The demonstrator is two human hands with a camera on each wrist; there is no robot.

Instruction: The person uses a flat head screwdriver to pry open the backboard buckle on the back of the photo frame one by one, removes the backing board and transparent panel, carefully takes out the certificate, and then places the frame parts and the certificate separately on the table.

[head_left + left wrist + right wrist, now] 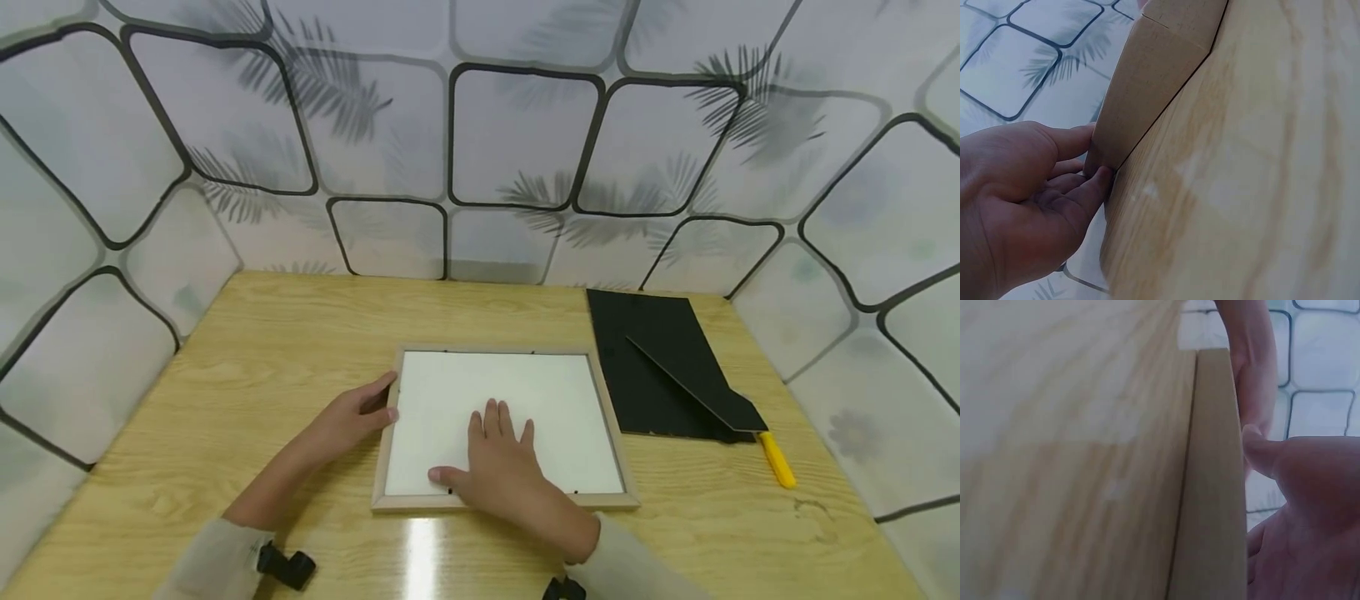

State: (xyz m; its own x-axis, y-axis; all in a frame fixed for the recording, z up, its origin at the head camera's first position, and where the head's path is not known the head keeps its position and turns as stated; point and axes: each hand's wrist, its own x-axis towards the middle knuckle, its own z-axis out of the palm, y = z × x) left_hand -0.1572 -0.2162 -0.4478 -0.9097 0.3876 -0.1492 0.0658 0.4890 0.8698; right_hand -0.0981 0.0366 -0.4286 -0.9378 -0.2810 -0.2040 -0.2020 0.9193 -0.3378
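Note:
A light wooden picture frame [613,429] lies flat on the table with a white sheet [525,387] filling it. My right hand [498,462] lies flat on the sheet near the frame's front rail, fingers spread and straight. My left hand [348,417] is at the frame's left rail, with thumb and fingers pinching its edge. The left wrist view shows that hand [1041,187] with its fingertips against the outer side of the frame [1147,81]. In the right wrist view the right hand [1310,494] rests behind the frame's rail [1210,487].
A black backing board [648,354] with a fold-out stand leg [697,387] lies right of the frame. A yellow-handled tool [777,460] sticks out from under its near corner. The wooden table [285,333] is enclosed by patterned wall panels [517,133] at the back and sides.

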